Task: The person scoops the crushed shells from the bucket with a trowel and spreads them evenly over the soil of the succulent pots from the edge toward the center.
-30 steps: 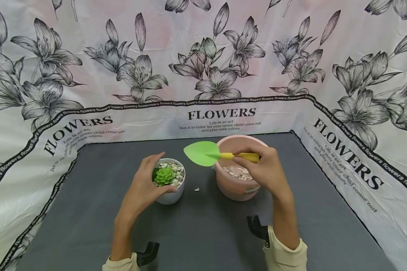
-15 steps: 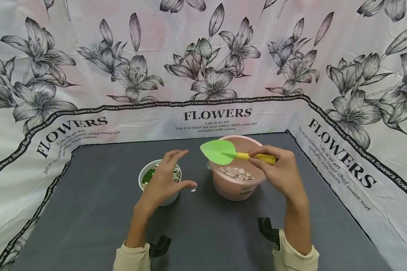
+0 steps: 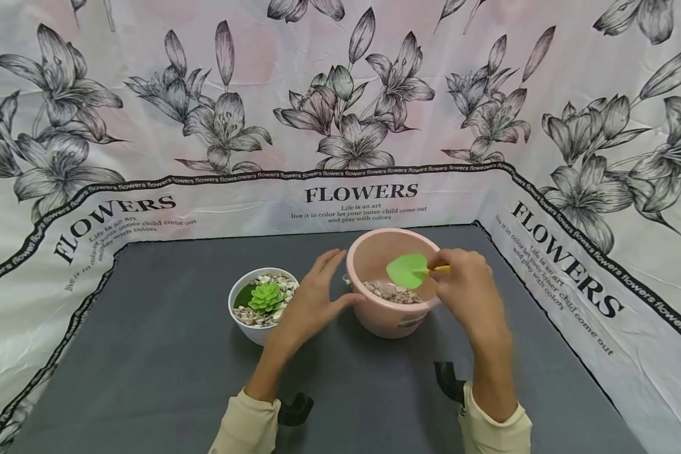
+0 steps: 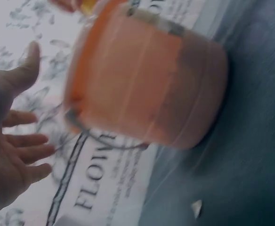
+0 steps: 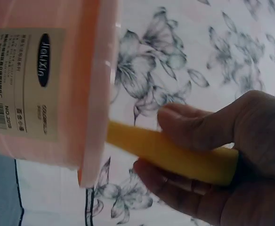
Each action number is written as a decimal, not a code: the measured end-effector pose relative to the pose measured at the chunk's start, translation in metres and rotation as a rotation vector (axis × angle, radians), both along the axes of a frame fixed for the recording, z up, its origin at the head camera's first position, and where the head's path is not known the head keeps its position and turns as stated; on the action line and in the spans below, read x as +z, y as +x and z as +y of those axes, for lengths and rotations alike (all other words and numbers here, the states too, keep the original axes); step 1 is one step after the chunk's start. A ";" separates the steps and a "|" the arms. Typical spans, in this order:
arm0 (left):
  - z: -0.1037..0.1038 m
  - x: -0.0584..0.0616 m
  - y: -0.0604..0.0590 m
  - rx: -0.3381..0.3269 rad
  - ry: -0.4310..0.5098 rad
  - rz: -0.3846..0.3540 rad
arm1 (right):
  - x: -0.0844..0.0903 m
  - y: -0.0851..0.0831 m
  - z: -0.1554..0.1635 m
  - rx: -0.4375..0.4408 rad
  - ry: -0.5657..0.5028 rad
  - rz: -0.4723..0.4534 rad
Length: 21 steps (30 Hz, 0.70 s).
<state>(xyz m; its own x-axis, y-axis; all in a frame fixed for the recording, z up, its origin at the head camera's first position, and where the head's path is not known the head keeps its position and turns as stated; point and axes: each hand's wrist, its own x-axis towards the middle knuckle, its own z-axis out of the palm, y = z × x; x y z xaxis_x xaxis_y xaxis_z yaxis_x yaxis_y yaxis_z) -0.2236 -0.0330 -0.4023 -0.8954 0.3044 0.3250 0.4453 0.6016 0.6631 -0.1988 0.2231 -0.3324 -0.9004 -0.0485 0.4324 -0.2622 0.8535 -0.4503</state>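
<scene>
A small plastic trowel with a leaf-shaped green blade and a yellow handle (image 3: 411,270) sits tipped down inside the round pink plastic tub (image 3: 374,315), its blade just above the layer of pale pebbles (image 3: 393,294) at the bottom. The handle crosses the tub's rim on the right side and runs into the right hand (image 3: 466,291). In the right wrist view the fingers (image 5: 194,123) are curled over the top of the yellow handle and the thumb presses it from below, so the grip is firm and close to the handle's end; the blade itself is hidden behind the tub wall there, beside a beige label with a black oval logo (image 5: 27,84).

The left hand (image 3: 312,302) rests against the tub's left outer wall with its fingers straight and spread, the thumb reaching toward the tub's front. The left wrist view is blurred, but it shows the palm open and the fingers loose beside the pink wall, holding nothing.

Just left of that hand stands a small white round pot (image 3: 248,325) carrying a green succulent rosette (image 3: 265,296) ringed with pale pebbles. Both containers stand on the dark grey worktop (image 3: 147,378), near each other. Around the worktop hangs a white cloth backdrop (image 3: 363,113) printed with grey lilies and the word FLOWERS.
</scene>
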 end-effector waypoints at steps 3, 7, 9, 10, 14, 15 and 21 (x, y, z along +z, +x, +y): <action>0.014 -0.008 -0.004 -0.014 0.002 -0.039 | -0.003 -0.010 -0.013 -0.023 0.089 -0.097; 0.027 -0.018 -0.005 -0.040 -0.039 -0.065 | -0.012 -0.021 -0.028 -0.071 0.204 -0.156; 0.030 -0.021 -0.005 -0.035 -0.050 -0.068 | -0.018 -0.025 -0.033 -0.104 0.254 -0.168; 0.031 -0.022 -0.005 -0.029 -0.051 -0.066 | -0.020 -0.027 -0.035 -0.120 0.268 -0.165; 0.033 -0.021 -0.005 -0.023 -0.026 -0.077 | -0.028 -0.033 -0.035 -0.150 0.257 -0.150; 0.033 -0.021 -0.005 -0.028 -0.020 -0.079 | -0.030 -0.034 -0.034 -0.146 0.242 -0.147; 0.031 -0.025 -0.003 -0.029 0.026 -0.079 | -0.040 -0.041 -0.024 -0.032 0.124 -0.123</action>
